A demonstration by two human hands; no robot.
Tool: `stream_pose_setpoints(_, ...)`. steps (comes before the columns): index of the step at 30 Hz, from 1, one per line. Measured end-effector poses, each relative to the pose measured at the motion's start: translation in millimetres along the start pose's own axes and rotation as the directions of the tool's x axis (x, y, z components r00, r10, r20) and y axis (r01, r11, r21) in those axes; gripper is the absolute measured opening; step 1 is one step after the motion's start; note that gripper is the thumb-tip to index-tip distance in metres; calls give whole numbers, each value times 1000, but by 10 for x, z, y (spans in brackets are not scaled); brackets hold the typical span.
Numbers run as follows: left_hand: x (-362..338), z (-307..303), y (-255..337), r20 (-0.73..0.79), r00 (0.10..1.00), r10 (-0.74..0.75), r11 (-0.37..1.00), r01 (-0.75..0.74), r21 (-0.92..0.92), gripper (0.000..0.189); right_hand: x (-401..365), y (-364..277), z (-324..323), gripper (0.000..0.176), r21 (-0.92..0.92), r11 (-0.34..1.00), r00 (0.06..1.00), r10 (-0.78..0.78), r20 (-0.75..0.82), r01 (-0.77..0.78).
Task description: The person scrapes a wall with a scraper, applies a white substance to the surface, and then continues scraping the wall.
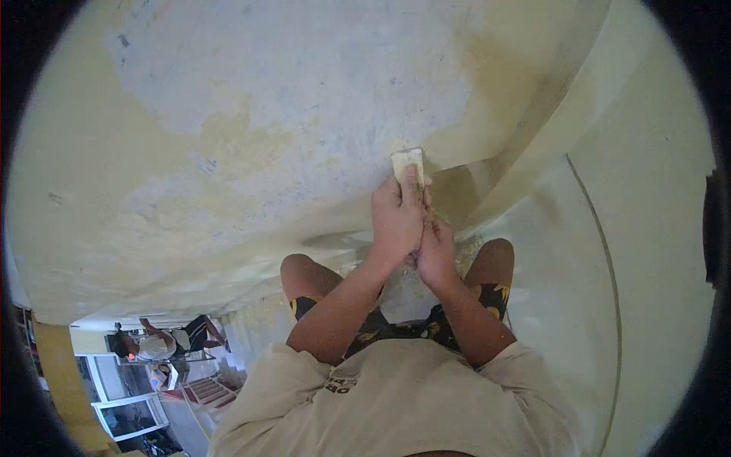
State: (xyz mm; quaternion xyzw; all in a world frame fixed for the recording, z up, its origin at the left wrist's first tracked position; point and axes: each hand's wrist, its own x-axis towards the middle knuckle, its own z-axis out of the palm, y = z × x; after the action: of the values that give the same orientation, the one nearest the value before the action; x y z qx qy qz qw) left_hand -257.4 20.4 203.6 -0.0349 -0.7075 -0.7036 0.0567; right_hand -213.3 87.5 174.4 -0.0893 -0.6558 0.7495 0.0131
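Note:
My left hand (397, 218) is closed around a pale, paint-smeared flat scraper-like tool (408, 158), with a finger laid along its face. The tool's straight top edge meets a patchy wall (304, 84) of worn yellow paint and whitish areas. Just below and to the right, my right hand (436, 247) is also closed, pressed against my left hand at what looks like the lower end of the same tool. My fingers hide most of that lower part.
A smooth pale wall (655, 228) with a dark curved line rises at the right. My bent knees (491, 263) flank my hands. At the far lower left, another person (164, 346) is near the wall. A red ladder-like frame (209, 392) and a white-framed window (129, 415) are nearby.

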Motion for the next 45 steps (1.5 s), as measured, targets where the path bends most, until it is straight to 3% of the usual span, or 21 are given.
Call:
stream_pose_setpoints(3, 21, -62, 274, -30, 999, 10, 999, -9, 39, 36, -106, -230, 56, 38, 139, 989, 999, -44, -29, 47)
stream_pose_setpoints(5, 52, -87, 349, -19, 1000, 15, 1000, -15, 9, 36, 1, -287, -34, 37, 266, 962, 963, -21, 267, -53)
stream_pose_setpoints(6, 65, -88, 373, -12, 999, 45, 999, -45, -31, 35, -25, -265, 4, 37, 266, 962, 963, -18, 268, -56)
stream_pose_setpoints(8, 26, -134, 234, -19, 999, 31, 999, -31, 28, 35, -81, -235, 143, 36, 221, 973, 997, 58, 45, -67)
stream_pose_setpoints(11, 66, -112, 414, -24, 1000, -6, 998, 8, 67, 37, -80, -233, 140, 37, 108, 994, 999, -3, 34, -1)
stream_pose_setpoints(13, 45, -77, 474, -25, 998, -64, 997, 66, 50, 40, -32, -292, 126, 38, 179, 984, 999, -21, 42, 13)
stream_pose_setpoints(15, 102, -46, 492, -22, 1000, 8, 997, -10, -77, 41, -14, -302, 119, 39, 241, 969, 997, -60, 49, 46)
stream_pose_setpoints(16, 89, -50, 420, -24, 1000, 9, 997, -11, -79, 41, -20, -242, 98, 38, 183, 983, 999, 3, 46, -12)
stream_pose_setpoints(18, 65, -71, 198, 12, 999, -36, 996, 35, 85, 37, -28, -84, 68, 37, 127, 990, 998, 55, 37, -59)
stream_pose_setpoints(21, 63, -4, 188, 3, 999, -51, 998, 51, 24, 38, -12, -58, 80, 36, 153, 987, 998, -50, -44, 56)
stream_pose_setpoints(22, 81, 10, 253, 4, 998, -58, 998, 58, 25, 38, -39, -210, 71, 37, 165, 986, 998, 1, -62, 9)
stream_pose_setpoints(23, 139, 17, 361, -10, 1000, 24, 989, -23, 149, 39, -47, -297, 77, 39, 178, 983, 995, 59, -82, -44)
stream_pose_setpoints(24, 158, 15, 408, -12, 994, 107, 958, -100, 270, 39, -24, -277, 38, 39, 177, 982, 994, 73, -86, -57)
stream_pose_setpoints(26, 170, 36, 376, -8, 995, 102, 968, -98, 232, 39, 87, -203, -83, 42, 205, 978, 996, 19, 81, -35)
stream_pose_setpoints(27, 175, 56, 350, -9, 995, 101, 976, -98, 194, 38, 76, -133, -38, 42, 199, 979, 996, 15, 83, -31)
stream_pose_setpoints(29, 119, 127, 176, -32, 991, 129, 978, -121, 172, 39, 56, -27, 57, 39, 128, 982, 971, -109, -214, 139)
stream_pose_setpoints(32, 138, 138, 377, -43, 989, 139, 975, -129, 180, 40, 20, -224, -10, 38, 152, 988, 994, -19, -111, 36)
stream_pose_setpoints(36, 198, 79, 406, -7, 996, 87, 986, -85, 142, 37, 25, -352, 4, 39, 163, 986, 998, -7, -60, 17)
stream_pose_setpoints(39, 117, 79, 218, 12, 999, 30, 992, -31, 119, 39, 64, -132, -6, 37, 15, 997, 992, -70, -108, 72)
stream_pose_setpoints(41, 192, 89, 334, 32, 997, 68, 987, -72, 141, 39, 13, -239, -7, 38, 192, 980, 993, 78, -87, -60)
stream_pose_setpoints(45, 202, 106, 605, 49, 996, 68, 979, -76, 190, 39, 84, -343, -96, 38, 242, 970, 999, 7, 37, -16)
